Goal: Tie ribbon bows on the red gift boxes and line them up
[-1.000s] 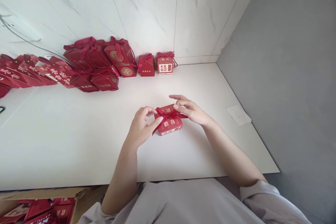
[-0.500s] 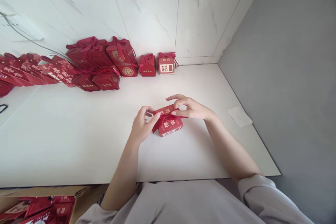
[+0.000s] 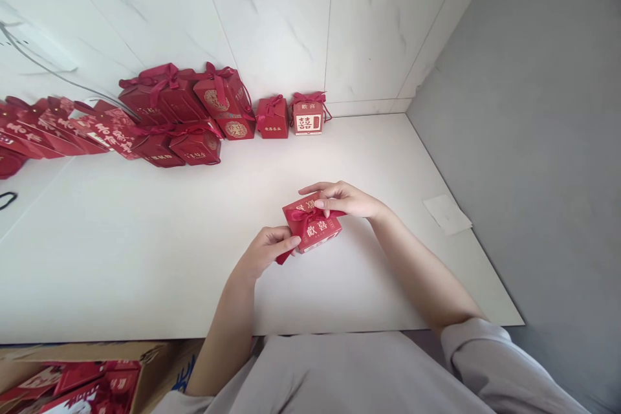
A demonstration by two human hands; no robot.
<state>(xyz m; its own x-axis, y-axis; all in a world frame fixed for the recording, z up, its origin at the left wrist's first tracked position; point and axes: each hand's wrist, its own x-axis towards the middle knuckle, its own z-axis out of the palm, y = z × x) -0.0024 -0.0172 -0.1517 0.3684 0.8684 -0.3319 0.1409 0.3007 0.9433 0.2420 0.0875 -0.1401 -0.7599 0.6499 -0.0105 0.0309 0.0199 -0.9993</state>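
A small red gift box point(image 3: 316, 233) with pale lettering rests on the white table in front of me. A dark red ribbon point(image 3: 305, 217) is tied across its top in a bow. At the box's near left corner, my left hand point(image 3: 268, 249) pinches one ribbon tail, whose end pokes out below the fingers. My right hand point(image 3: 345, 199) is at the box's upper right, thumb and fingers closed on the ribbon beside the knot. Its index finger reaches over the far edge of the box.
Finished-looking red boxes with bows point(image 3: 169, 103) are stacked by the tiled wall, with two single boxes point(image 3: 273, 119) to their right. Red bags point(image 3: 43, 129) lean at the far left. White paper point(image 3: 447, 214) lies near the right edge. An open carton point(image 3: 150, 369) holds red packaging below the table.
My left hand has moved down and toward me from the knot, drawing the ribbon tail along. My right hand stays near the bow, shifted slightly left.
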